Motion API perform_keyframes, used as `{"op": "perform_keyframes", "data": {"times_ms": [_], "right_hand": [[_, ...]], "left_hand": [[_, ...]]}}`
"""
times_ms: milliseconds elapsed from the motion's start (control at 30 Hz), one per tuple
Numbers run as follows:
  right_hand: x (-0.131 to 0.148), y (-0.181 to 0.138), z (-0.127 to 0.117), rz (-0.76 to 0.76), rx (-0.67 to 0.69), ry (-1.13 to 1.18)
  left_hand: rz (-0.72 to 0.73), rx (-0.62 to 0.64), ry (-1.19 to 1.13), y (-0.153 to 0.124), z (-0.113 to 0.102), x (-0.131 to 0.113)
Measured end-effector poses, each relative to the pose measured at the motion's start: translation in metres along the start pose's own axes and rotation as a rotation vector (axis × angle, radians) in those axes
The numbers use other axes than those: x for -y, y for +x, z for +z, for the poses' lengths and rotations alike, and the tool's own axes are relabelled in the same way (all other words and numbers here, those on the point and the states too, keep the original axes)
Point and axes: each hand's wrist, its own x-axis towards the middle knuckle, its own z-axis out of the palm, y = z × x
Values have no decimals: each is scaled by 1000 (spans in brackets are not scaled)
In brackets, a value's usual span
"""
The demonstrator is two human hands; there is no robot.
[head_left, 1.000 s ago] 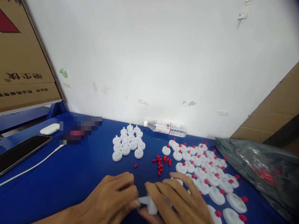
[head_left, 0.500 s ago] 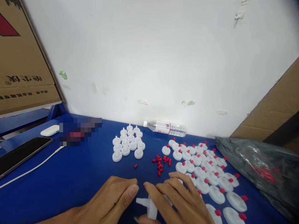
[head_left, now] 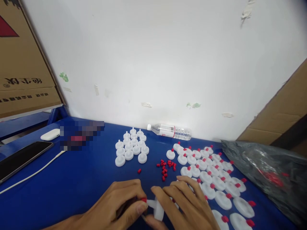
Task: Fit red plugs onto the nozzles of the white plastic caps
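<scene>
Between thumb and fingers, my left hand point(head_left: 120, 203) pinches a small red cap point(head_left: 144, 200), held at the tip of a white nozzle. That nozzle belongs to a white plastic nozzle lid point(head_left: 158, 209), which my right hand point(head_left: 184, 204) grips by its round base, tip pointing left. Beyond my hands lie several loose red caps point(head_left: 164, 171), with one single red cap point(head_left: 139, 171) apart to their left. Bare white nozzle lids point(head_left: 129, 155) stand upright in a group farther back. Lids fitted with red caps point(head_left: 223, 199) lie tilted over on the right, partly behind my right hand.
A clear water bottle point(head_left: 165, 130) lies along the white wall. To the left are a phone point(head_left: 22, 159), a white cable point(head_left: 35, 174) and a white case point(head_left: 50, 134). A grey plastic bag point(head_left: 266, 169) covers the right edge, and a cardboard box point(head_left: 28, 64) stands at left.
The red cap in my left fingers now shows and meets the nozzle tip. My left hand has shifted slightly right, and the lid has turned a little in my right hand.
</scene>
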Motion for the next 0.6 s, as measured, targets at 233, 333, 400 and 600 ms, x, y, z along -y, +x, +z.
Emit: {"op": "perform_keyframes", "data": {"times_ms": [233,333,400,600], "right_hand": [[2,-2,6,-102,12,1],[5,-9,18,-117,-46,-13],[8,-15,27,-99,-114,-33],[22,-27,49,-65,-205,-69]], "left_hand": [[107,-45,12,-7,4,3],[107,59,-49,3,3,0],[92,59,-66,8,3,-2],[102,49,-51,2,8,1]]}}
